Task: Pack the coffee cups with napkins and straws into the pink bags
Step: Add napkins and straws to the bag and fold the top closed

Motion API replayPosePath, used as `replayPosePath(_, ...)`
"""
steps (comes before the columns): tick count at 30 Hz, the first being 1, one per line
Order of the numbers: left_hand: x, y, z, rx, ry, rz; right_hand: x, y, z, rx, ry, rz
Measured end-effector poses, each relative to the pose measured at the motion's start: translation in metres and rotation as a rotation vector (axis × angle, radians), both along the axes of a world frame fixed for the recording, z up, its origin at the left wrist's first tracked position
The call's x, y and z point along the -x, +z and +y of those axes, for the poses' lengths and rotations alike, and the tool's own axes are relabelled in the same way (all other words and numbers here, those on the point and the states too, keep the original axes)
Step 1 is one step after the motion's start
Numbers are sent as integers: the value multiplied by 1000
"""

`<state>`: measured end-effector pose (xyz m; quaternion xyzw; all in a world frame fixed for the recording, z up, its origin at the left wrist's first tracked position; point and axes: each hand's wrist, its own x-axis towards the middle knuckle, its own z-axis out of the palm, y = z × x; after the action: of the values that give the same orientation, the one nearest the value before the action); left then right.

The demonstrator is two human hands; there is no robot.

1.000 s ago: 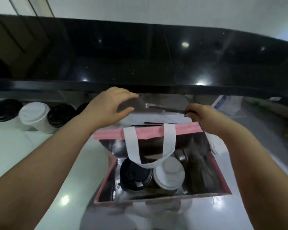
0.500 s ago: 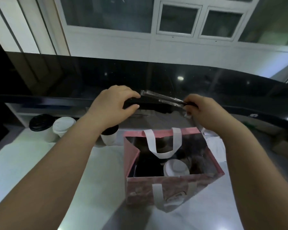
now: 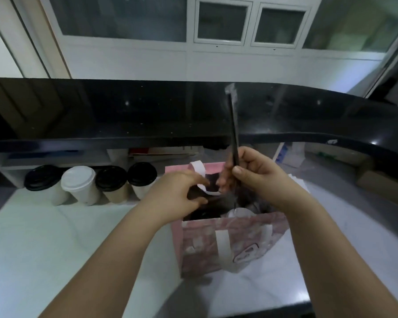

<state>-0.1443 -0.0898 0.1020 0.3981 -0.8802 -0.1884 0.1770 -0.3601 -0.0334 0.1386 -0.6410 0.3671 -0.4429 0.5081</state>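
Upright, straws (image 3: 233, 125) in right hand (image 3: 255, 177) above pink bag (image 3: 228, 244)

White counter (image 3: 44, 244) carries pink bag (image 3: 218, 246) and four lidded cups (image 3: 91, 183).

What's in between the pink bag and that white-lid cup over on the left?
In the head view, two black-lidded cups stand in the row between the white-lidded cup and the pink bag, plus a bit of bare white counter.

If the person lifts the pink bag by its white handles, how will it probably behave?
The pink bag probably feels bottom-heavy, since a white-lidded cup sits inside. Its thin walls look creased, so they may flex. The white handles look like soft flat bands, likely floppy.
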Motion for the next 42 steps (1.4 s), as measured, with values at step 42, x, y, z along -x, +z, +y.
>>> replayPosePath(42, 175, 64, 38, 443, -356, -237, 88, 30, 95, -213, -931, 1292)
